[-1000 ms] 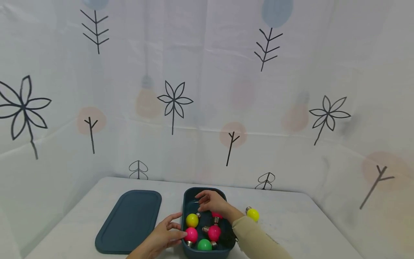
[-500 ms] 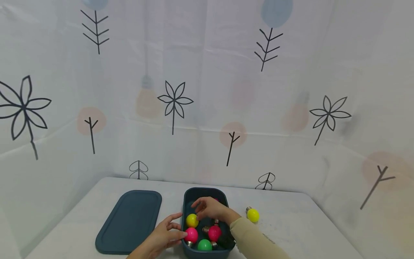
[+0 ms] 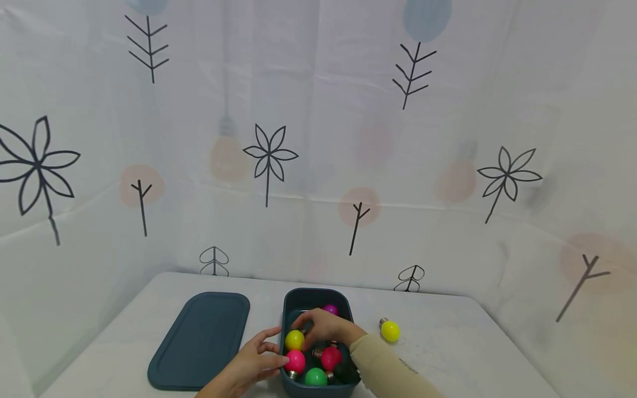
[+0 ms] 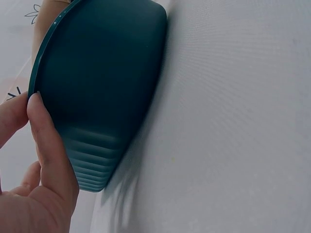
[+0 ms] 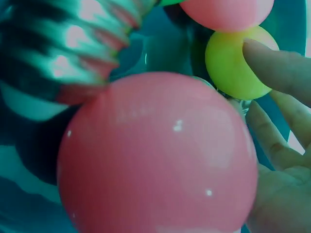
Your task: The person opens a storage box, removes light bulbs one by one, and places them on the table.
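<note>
A dark blue-green box (image 3: 318, 391) holds several coloured light bulbs. My left hand (image 3: 256, 356) grips its left wall; in the left wrist view, fingers lie against the box's rim (image 4: 33, 73). Its thumb is beside a pink bulb (image 3: 296, 362). Inside the box, my right hand (image 3: 325, 327) pinches a yellow light bulb (image 3: 294, 340). In the right wrist view, a fingertip overlaps that yellow bulb (image 5: 228, 63), with other fingers near its metal base. A large pink bulb (image 5: 160, 160) fills the foreground there.
Also in the box are a green bulb (image 3: 316, 377), a red-pink bulb (image 3: 331, 359), a purple bulb (image 3: 330, 309) and a dark bulb (image 3: 345, 372). A flat dark lid (image 3: 201, 342) lies left of the box. Another yellow bulb (image 3: 390, 331) lies on the table to the right.
My right hand has moved down and nearer within the box to the yellow bulb, uncovering the purple bulb behind it. The left hand has stayed at the box's wall.
</note>
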`<state>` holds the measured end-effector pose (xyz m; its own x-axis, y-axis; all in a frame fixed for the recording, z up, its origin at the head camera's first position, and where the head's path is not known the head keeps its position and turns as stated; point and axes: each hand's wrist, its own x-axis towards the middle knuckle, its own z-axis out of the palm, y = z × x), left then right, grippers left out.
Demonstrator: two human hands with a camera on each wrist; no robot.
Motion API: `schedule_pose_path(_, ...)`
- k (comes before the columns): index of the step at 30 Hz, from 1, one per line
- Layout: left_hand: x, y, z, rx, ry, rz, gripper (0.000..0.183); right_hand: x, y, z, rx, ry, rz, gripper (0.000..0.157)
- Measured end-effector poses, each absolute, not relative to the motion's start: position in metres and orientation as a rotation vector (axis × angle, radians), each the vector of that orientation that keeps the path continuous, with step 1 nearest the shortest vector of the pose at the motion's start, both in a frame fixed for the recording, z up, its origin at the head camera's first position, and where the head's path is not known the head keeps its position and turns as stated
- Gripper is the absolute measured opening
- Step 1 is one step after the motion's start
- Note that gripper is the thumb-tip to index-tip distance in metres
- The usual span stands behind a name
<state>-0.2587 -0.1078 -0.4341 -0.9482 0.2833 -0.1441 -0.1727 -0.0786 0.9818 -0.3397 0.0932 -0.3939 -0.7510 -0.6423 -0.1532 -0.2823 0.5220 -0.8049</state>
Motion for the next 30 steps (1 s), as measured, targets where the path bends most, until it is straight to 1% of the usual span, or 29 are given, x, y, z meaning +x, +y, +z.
schedule_pose_path(10, -0.262, -0.108, -0.436, 0.104, 1.885, 2.090, 0.073, -0.341, 0.086, -0.398, -0.735, 2.381, -0.969, 0.038)
schedule_pose_path(30, -0.260, -0.108, -0.435, 0.110, 1.902, 2.086, 0.074, -0.339, 0.094, -0.386, -0.826, 2.420, -1.068, 0.040)
